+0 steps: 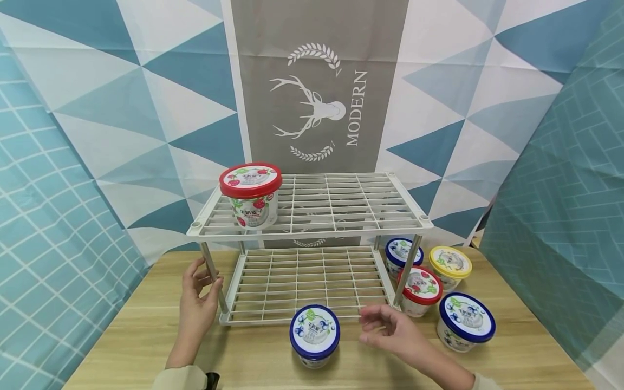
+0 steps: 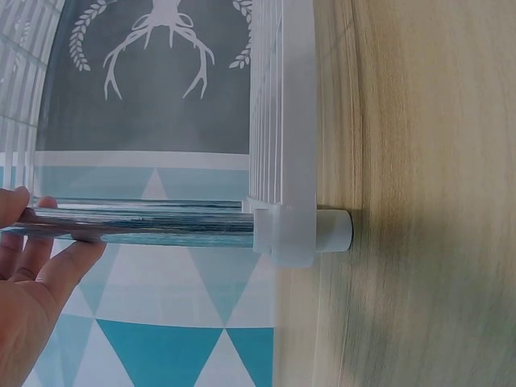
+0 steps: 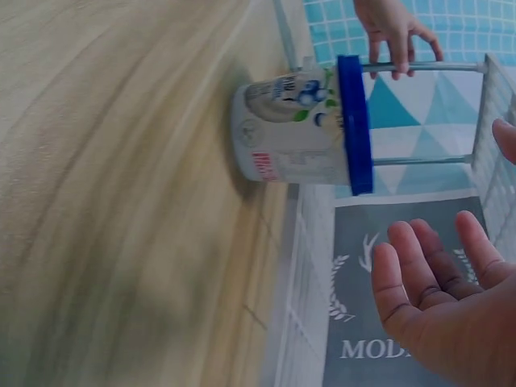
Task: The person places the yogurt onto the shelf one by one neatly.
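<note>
A white two-tier rack (image 1: pixel 312 234) with metal legs stands on the table. My left hand (image 1: pixel 199 298) holds its front left leg (image 2: pixel 161 224), thumb on one side and fingers on the other. A tub with a blue lid (image 1: pixel 314 333) and blueberry print sits upright in front of the lower shelf (image 1: pixel 312 281). To the right of that tub, my right hand (image 1: pixel 390 330) hangs with fingers loosely bent and apart from it, holding nothing; the right wrist view shows the bare palm. One red-lidded strawberry tub (image 1: pixel 252 195) stands on the upper shelf's left end.
Right of the rack stand a red-lidded tub (image 1: pixel 420 290), a yellow-lidded tub (image 1: pixel 449 266), a blue-lidded tub (image 1: pixel 465 322) nearer the front, and another blue-lidded tub (image 1: pixel 402 253) behind the right leg. Patterned cloth (image 1: pixel 312 81) hangs behind the wooden table (image 1: pixel 263 368).
</note>
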Motion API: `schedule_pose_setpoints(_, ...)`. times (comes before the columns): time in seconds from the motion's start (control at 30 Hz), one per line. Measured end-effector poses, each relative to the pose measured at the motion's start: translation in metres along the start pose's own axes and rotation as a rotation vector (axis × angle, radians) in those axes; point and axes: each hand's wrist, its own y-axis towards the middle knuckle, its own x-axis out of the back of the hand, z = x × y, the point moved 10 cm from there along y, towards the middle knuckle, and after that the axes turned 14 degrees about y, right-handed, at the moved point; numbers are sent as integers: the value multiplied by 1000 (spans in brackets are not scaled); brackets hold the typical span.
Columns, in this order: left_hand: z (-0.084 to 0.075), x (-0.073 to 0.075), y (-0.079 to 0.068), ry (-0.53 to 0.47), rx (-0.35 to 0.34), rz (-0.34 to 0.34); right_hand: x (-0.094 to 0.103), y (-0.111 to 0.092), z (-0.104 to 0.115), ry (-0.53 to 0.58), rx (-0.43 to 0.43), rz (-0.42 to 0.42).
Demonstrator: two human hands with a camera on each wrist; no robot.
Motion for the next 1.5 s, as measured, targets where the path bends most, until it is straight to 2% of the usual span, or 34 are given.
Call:
schedule_pose_setpoints(0.37, 3, -1, -1, -1, 12, 4, -11, 2, -10, 4, 81, 66)
schedule_pose_setpoints(1.23, 2, -1, 1, -17, 6, 4, -25, 14, -51, 37, -23, 58)
schedule_pose_setpoints(1.5, 2, -1, 0, -18, 13, 10, -29, 18, -56, 12, -8, 35)
